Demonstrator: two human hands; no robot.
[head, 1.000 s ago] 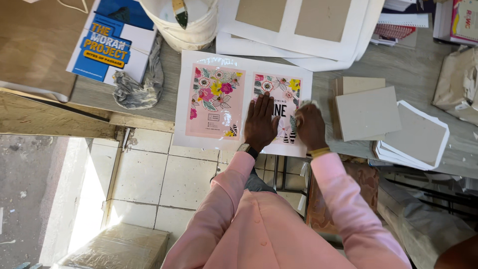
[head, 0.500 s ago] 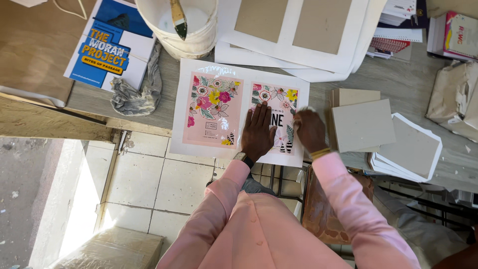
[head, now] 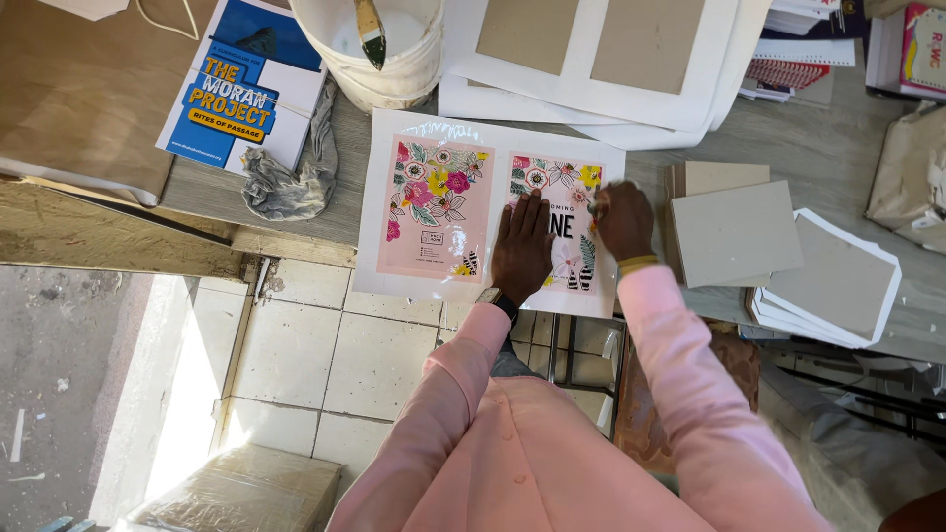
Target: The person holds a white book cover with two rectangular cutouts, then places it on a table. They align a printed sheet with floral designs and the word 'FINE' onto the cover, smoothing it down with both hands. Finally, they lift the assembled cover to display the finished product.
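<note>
A glossy floral printed cover sheet (head: pixel 490 214) lies widthwise; the left hand (head: pixel 522 246) presses flat, the right hand (head: pixel 624 219) curled on its right edge.

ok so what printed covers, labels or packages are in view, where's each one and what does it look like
Floral cover sheet: glossy white sheet with two pink flowered panels, table edge, under the left hand and right hand.
Booklet: upper left, blue and white, yellow lettering.
Pink package: top right corner, partly cut off.
Striped pad: red-lined, under white sheets.

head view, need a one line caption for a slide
Seen from above, the left hand and right hand press on a glossy floral printed cover sheet beside stacked grey boards.
</note>
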